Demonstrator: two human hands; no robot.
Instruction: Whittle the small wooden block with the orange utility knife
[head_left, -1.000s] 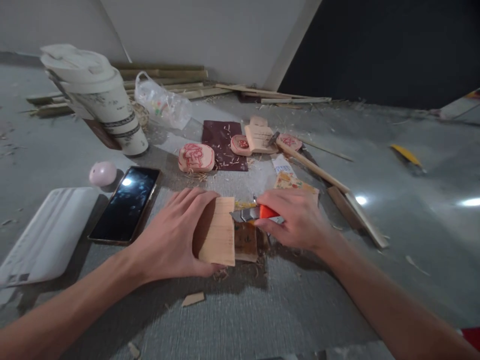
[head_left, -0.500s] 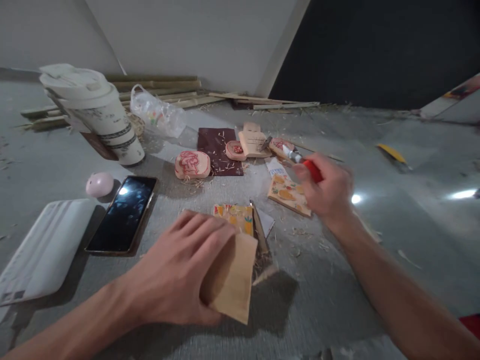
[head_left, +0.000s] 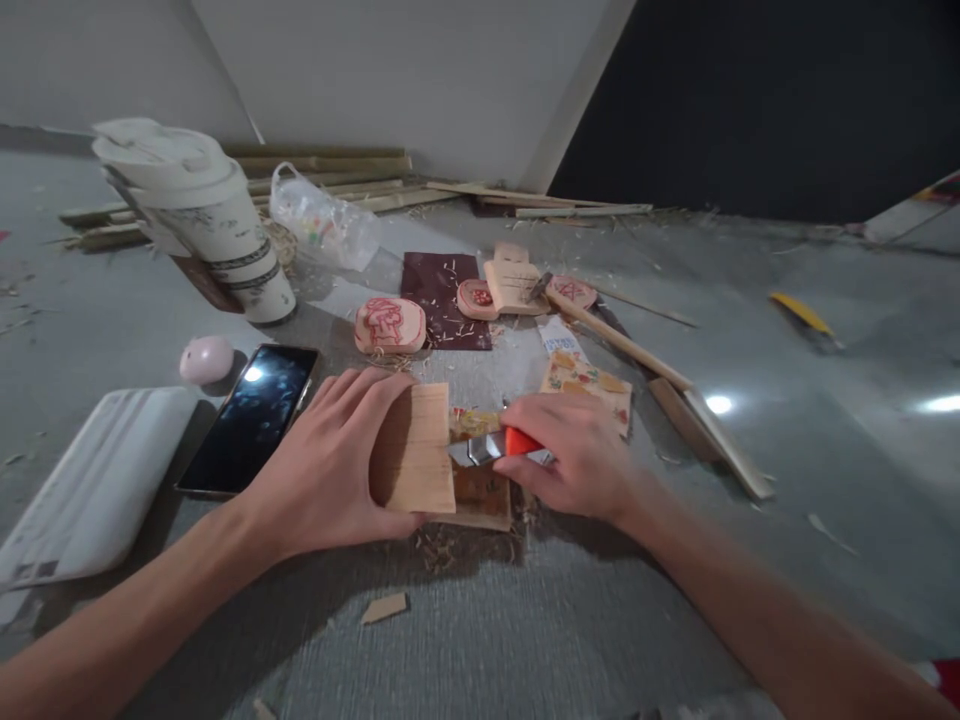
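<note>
My left hand (head_left: 337, 460) grips a flat, pale wooden board (head_left: 420, 450) by its left side, thumb below and fingers above. In my right hand (head_left: 574, 455) is a utility knife (head_left: 521, 441) with a red-orange handle. Its blade points left, and the tip lies at or very close to the board's right edge; whether it touches I cannot tell. Beneath the board and the knife shows a brown, partly covered piece (head_left: 484, 500) with shavings around it. A patterned card (head_left: 589, 385) lies just beyond my right hand.
Carved wooden pieces with red drawings (head_left: 390, 325) lie by a dark sheet (head_left: 446, 300). Long-handled tools (head_left: 637, 350) rest at right, a yellow cutter (head_left: 802, 315) beyond. At left are a phone (head_left: 251, 420), a white power bank (head_left: 97, 490) and a tall cup (head_left: 202, 230).
My right hand has brought the knife left and nearer, up to the board. My left hand has moved the board slightly away and left, laying it flatter. A small chip now shows in front.
</note>
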